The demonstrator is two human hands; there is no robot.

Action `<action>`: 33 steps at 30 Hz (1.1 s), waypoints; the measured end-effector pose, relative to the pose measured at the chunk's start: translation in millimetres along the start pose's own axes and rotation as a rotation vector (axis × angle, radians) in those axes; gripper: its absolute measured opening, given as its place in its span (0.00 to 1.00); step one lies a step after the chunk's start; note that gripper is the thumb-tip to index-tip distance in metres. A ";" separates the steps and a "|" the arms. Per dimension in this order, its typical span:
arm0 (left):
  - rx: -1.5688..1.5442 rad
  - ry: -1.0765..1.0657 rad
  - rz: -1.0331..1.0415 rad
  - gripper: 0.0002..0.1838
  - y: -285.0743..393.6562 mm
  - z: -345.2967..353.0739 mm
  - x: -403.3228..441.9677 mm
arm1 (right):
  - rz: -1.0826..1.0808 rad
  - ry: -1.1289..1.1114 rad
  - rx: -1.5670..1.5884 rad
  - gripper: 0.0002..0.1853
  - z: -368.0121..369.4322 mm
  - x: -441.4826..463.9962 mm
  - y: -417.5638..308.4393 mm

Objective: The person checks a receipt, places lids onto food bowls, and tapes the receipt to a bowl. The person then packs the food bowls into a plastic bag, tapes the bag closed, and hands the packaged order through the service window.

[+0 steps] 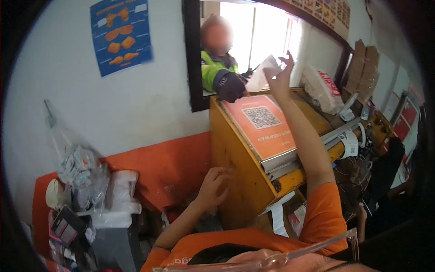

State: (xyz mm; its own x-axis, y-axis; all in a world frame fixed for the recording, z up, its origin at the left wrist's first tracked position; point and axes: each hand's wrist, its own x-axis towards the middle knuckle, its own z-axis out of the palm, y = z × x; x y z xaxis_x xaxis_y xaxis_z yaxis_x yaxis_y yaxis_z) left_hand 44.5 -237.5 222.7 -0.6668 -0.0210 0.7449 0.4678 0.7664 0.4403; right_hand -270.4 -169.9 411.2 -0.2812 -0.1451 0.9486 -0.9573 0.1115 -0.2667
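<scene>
My right hand (279,79) is raised at the window opening, above the yellow counter. Its fingers are at a thin white piece of paper or plastic (259,78), which they appear to grip; the exact kind cannot be made out. Under my right forearm lies an orange sign with a QR code (262,117). Lower down, my left hand (214,188) hovers beside the counter's yellow side panel (235,167). Its fingers are loosely bent and apart, with nothing visible in them.
Beyond the window frame (192,59) stands a person in a dark and bright-green jacket (210,72), a dark-gloved hand (231,86) reaching over the counter's edge. A white package with red print (324,88) sits right. Plastic bags (79,165) hang left. Another person is at far right.
</scene>
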 end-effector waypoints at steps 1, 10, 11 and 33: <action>0.024 0.019 -0.010 0.16 3.0 -1.9 -8.8 | -0.043 0.015 -0.131 0.47 -5.0 1.2 -9.9; 0.145 0.147 0.073 0.21 98.1 -99.3 -17.7 | -0.313 -0.136 0.090 0.29 -36.8 -33.2 -199.6; 0.164 0.159 0.055 0.21 110.8 -109.0 -19.4 | -0.375 -0.173 0.150 0.15 -37.6 -50.1 -236.1; -0.020 1.452 -0.794 0.14 316.6 -264.5 -376.4 | -0.013 -1.092 1.900 0.51 37.5 -338.0 -674.6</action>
State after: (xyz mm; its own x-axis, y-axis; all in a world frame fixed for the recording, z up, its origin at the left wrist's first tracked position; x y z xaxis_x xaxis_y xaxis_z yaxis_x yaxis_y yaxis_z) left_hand 597.0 -156.8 214.3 0.3303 -0.9308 0.1564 0.3118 0.2640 0.9127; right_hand 468.0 -233.0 264.1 0.4614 -0.5555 0.6917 0.3240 -0.6203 -0.7143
